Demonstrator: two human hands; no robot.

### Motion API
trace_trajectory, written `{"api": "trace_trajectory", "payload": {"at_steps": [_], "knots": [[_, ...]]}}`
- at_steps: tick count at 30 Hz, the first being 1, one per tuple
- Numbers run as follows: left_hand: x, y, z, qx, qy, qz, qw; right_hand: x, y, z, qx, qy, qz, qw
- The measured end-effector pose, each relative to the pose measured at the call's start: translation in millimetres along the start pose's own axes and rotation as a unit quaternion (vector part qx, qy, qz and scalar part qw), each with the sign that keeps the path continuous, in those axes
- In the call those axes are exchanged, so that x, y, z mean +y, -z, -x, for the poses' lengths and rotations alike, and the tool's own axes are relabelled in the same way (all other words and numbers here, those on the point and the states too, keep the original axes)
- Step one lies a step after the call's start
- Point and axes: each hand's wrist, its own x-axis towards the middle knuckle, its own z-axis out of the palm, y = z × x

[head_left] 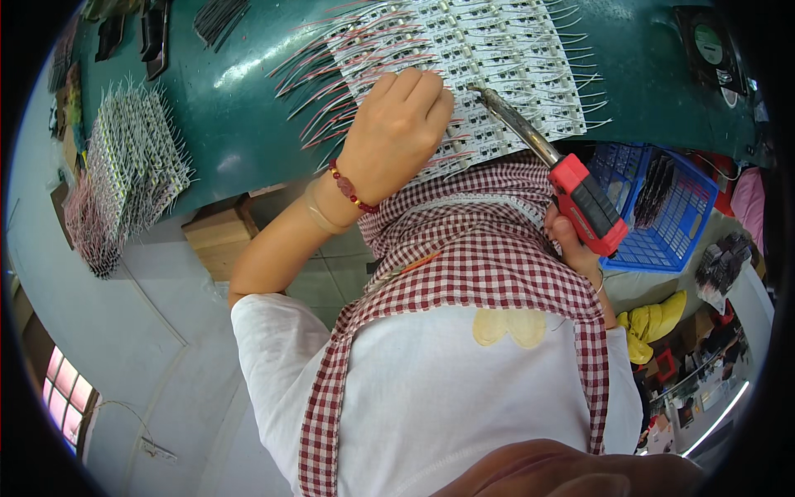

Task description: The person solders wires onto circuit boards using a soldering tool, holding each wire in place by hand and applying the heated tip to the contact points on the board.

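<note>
A sheet of white LED modules (497,50) with red and white wire ends lies on the dark green table (240,108). My left hand (397,132), with a red bead bracelet at the wrist, rests knuckles-up on the sheet's near edge. Its fingers are curled down onto the modules and the fingertips are hidden. My right hand (573,242) grips the red and black handle of a soldering iron (586,203). The iron's metal shaft slants up and left, with its tip (479,89) over the modules just right of my left hand.
A bundle of more wired modules (124,174) lies at the table's left end. A blue plastic basket (667,215) with dark parts stands low on the right, a wooden box (217,236) sits under the table edge, and a small fan (708,41) is at the far right. My checked apron (480,248) covers my lap.
</note>
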Motion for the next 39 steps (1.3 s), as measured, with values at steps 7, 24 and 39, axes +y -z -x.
{"api": "trace_trajectory", "payload": {"at_steps": [7, 24, 39], "knots": [[4.0, 2.3, 2.5, 0.031, -0.005, 0.034, 0.999, 7.5, 6.5, 9.3, 0.0, -0.001, 0.037, 0.999], [14.2, 1.0, 5.8, -0.019, 0.017, 0.022, 0.999, -5.3, 6.4, 3.2, -0.061, 0.096, 0.133, 0.985], [15.2, 4.6, 4.7, 0.0, -0.02, 0.001, 1.0, 8.9, 10.4, 20.2, -0.021, -0.016, 0.034, 0.999]]}}
